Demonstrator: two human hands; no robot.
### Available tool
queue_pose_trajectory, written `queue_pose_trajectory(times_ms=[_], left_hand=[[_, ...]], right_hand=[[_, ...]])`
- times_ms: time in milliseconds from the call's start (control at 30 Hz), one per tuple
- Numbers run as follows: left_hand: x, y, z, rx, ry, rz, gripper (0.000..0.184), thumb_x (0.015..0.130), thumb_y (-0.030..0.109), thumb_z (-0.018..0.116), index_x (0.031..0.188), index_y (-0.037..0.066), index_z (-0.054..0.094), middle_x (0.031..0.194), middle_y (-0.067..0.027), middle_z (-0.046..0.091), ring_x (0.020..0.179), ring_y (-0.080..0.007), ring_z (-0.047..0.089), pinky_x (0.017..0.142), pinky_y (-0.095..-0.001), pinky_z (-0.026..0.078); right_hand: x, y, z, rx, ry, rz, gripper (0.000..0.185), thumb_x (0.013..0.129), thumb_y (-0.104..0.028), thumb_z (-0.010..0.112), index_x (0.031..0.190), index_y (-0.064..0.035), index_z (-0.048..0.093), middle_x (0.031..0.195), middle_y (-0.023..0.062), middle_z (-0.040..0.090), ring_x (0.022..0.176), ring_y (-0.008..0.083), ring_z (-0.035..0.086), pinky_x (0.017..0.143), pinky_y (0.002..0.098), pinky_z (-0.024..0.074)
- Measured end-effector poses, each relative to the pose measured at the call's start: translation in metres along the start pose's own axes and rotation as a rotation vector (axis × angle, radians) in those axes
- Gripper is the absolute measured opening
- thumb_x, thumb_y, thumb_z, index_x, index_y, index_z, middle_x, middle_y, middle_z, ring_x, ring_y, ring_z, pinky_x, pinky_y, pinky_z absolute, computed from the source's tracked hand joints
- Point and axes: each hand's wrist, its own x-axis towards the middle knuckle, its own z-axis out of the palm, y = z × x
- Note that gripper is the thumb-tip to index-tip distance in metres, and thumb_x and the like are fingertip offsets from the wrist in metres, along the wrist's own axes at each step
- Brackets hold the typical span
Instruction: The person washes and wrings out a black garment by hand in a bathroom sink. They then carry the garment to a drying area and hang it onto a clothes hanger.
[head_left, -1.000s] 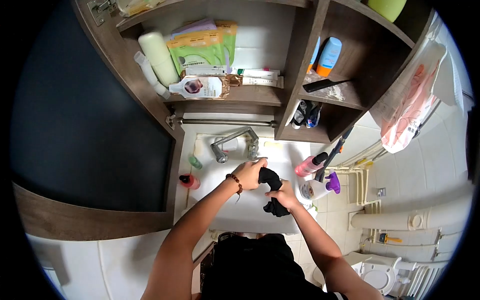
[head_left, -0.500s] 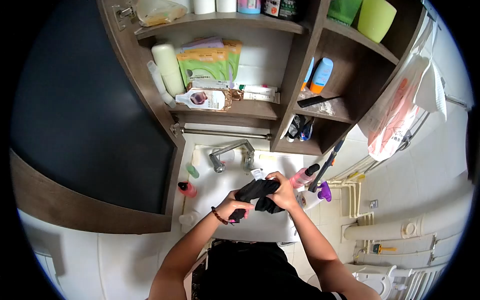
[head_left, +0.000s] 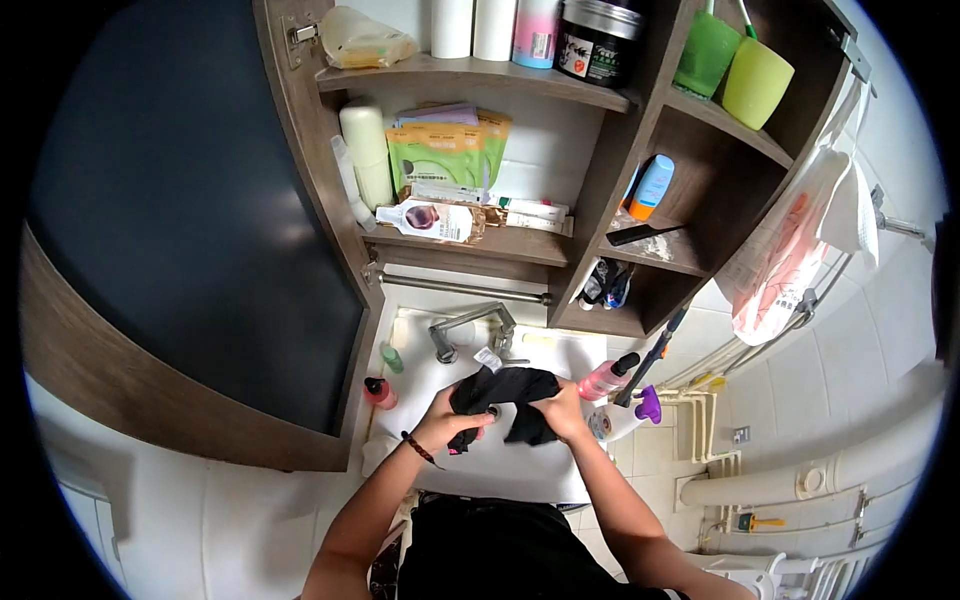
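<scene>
A black cloth garment (head_left: 512,384) with a white label (head_left: 488,359) is stretched between my hands over the white sink (head_left: 480,472). My left hand (head_left: 446,420), with a dark bracelet at its wrist, is closed on the garment's left part. On the other side my right hand (head_left: 562,411) grips the right part, and loose fabric hangs down beside it. What kind of garment it is I cannot tell. Just beyond the cloth stands the metal faucet (head_left: 472,325).
Pink pump bottles stand at the left (head_left: 379,393) and right (head_left: 606,378) of the sink, near a purple-topped spray bottle (head_left: 648,404). Above hangs an open cabinet (head_left: 470,245) full of toiletries; its dark door (head_left: 190,220) swings out at left. A plastic bag (head_left: 780,270) hangs at right.
The garment has been spread wider, with its label end shifted left. My left hand has moved slightly left and its grip has turned. The view has tilted, so the cabinet sits lower.
</scene>
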Motion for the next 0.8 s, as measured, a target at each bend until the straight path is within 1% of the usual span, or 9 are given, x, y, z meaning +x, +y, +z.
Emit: queue_pose_trajectory(times_ms=[67, 133, 200, 233, 367, 533, 600, 767, 800], left_hand=[[0.007, -0.021, -0.009, 0.227, 0.045, 0.097, 0.035, 0.084, 0.0, 0.076, 0.115, 0.001, 0.06, 0.095, -0.003, 0.067, 0.078, -0.0111, 0.063, 0.07, -0.0275, 0.052], [0.016, -0.043, 0.003, 0.119, 0.013, 0.133, 0.052, 0.084, -0.001, 0.074, 0.132, 0.001, 0.055, 0.11, -0.0023, 0.066, 0.096, -0.0119, 0.064, 0.083, -0.0283, 0.054], [0.019, -0.06, 0.022, -0.171, 0.043, 0.08, 0.053, 0.086, 0.0, 0.07, 0.137, 0.0, 0.053, 0.12, -0.0053, 0.065, 0.106, -0.0153, 0.065, 0.091, -0.0308, 0.054], [0.024, -0.075, 0.017, -0.312, 0.0, 0.055, 0.052, 0.09, 0.004, 0.067, 0.14, 0.0, 0.051, 0.129, -0.0073, 0.063, 0.115, -0.0183, 0.064, 0.097, -0.0334, 0.054], [0.033, -0.085, 0.024, -0.508, -0.003, 0.029, 0.049, 0.096, 0.012, 0.064, 0.142, 0.003, 0.05, 0.13, -0.0071, 0.062, 0.115, -0.0188, 0.064, 0.096, -0.0334, 0.055], [0.022, -0.073, 0.03, -0.503, 0.019, 0.023, 0.049, 0.094, 0.007, 0.064, 0.141, 0.003, 0.051, 0.131, -0.0068, 0.062, 0.116, -0.0183, 0.064, 0.097, -0.0328, 0.054], [0.022, -0.071, 0.03, -0.467, 0.076, 0.035, 0.05, 0.093, 0.003, 0.065, 0.141, 0.003, 0.05, 0.131, -0.0067, 0.062, 0.116, -0.0182, 0.063, 0.098, -0.0326, 0.053], [0.034, -0.075, 0.03, -0.151, 0.239, 0.324, 0.053, 0.084, -0.005, 0.071, 0.134, 0.001, 0.053, 0.127, -0.0061, 0.063, 0.116, -0.0166, 0.061, 0.103, -0.0325, 0.048], [0.035, -0.075, 0.031, -0.082, 0.246, 0.378, 0.051, 0.083, -0.004, 0.074, 0.13, 0.001, 0.054, 0.125, -0.0056, 0.063, 0.115, -0.0165, 0.06, 0.102, -0.0324, 0.048]], right_hand=[[-0.001, -0.006, 0.002, 0.193, -0.044, 0.071, 0.021, 0.08, -0.001, 0.071, 0.1, 0.0048, 0.069, 0.094, 0.0073, 0.073, 0.085, 0.0207, 0.072, 0.074, 0.0333, 0.057], [-0.003, -0.031, 0.018, 0.751, 0.012, 0.295, 0.021, 0.084, 0.001, 0.062, 0.104, 0.0046, 0.067, 0.094, 0.0088, 0.071, 0.086, 0.0209, 0.07, 0.077, 0.0336, 0.0569], [0.004, -0.028, 0.027, 0.844, 0.053, 0.315, 0.026, 0.085, 0.001, 0.057, 0.11, 0.0053, 0.065, 0.1, 0.0113, 0.07, 0.087, 0.0202, 0.069, 0.078, 0.0324, 0.0569], [0.006, -0.027, 0.03, 0.701, 0.1, 0.235, 0.026, 0.085, 0.0, 0.057, 0.11, 0.0054, 0.064, 0.1, 0.0112, 0.07, 0.086, 0.0205, 0.068, 0.078, 0.0326, 0.0568], [0.004, -0.02, 0.033, 0.391, 0.18, 0.091, 0.028, 0.084, 0.001, 0.057, 0.112, 0.0058, 0.062, 0.101, 0.011, 0.069, 0.089, 0.0201, 0.067, 0.08, 0.0319, 0.0551], [0.004, -0.012, 0.026, 0.239, 0.179, -0.01, 0.041, 0.084, -0.001, 0.062, 0.124, 0.0035, 0.054, 0.104, 0.012, 0.067, 0.092, 0.02, 0.065, 0.08, 0.0327, 0.0542], [-0.004, -0.021, 0.017, -0.004, 0.089, 0.101, 0.052, 0.085, 0.001, 0.064, 0.134, 0.002, 0.045, 0.112, 0.0148, 0.063, 0.103, 0.0208, 0.062, 0.089, 0.0313, 0.0517], [-0.034, -0.026, 0.017, -0.143, 0.091, 0.096, 0.088, 0.087, -0.035, 0.078, 0.152, 0.0019, 0.031, 0.134, 0.0284, 0.059, 0.116, 0.0323, 0.066, 0.094, 0.0396, 0.0536], [-0.042, -0.041, 0.022, -0.222, 0.031, 0.014, 0.087, 0.089, -0.026, 0.077, 0.154, 0.0029, 0.026, 0.132, 0.0262, 0.058, 0.116, 0.0281, 0.063, 0.097, 0.0382, 0.0512]])
